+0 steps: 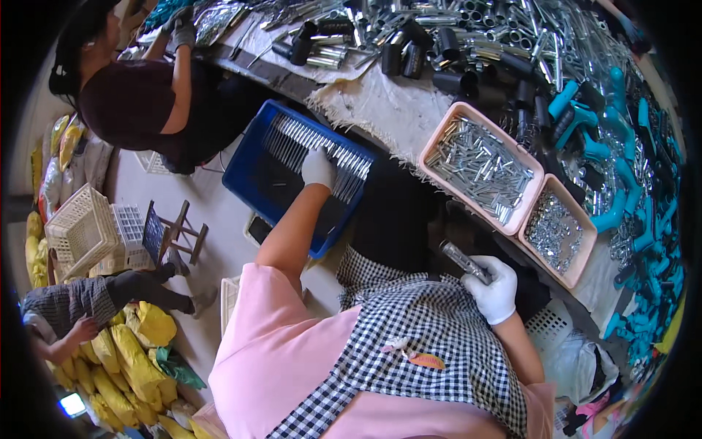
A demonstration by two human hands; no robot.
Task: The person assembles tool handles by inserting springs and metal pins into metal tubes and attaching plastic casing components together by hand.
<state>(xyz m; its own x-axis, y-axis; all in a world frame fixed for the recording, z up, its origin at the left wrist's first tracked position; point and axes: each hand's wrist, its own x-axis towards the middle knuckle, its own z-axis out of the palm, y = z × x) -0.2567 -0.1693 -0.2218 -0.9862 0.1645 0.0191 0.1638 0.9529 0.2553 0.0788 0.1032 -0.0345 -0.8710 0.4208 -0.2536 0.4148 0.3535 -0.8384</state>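
Note:
My left hand [319, 169], in a white glove, reaches into a blue plastic crate [241, 143] at the row of slim silver metal pieces. Its fingers are closed together at the row, and what they hold is hidden. The silver pieces [349, 170] lie side by side along the crate's far and right part. Over my lap, my right hand [494, 290], also in a white glove, is closed around a silver metal tube [463, 261]. The tube points up and left out of the fist.
A pink tray [426, 155] of small metal pins and another pink tray [589, 235] of small fittings sit at the bench edge. Metal tubes, black sleeves and teal handles [598, 150] cover the bench. A person [139, 102] works at upper left; another person is lower left, near yellow sacks [135, 358].

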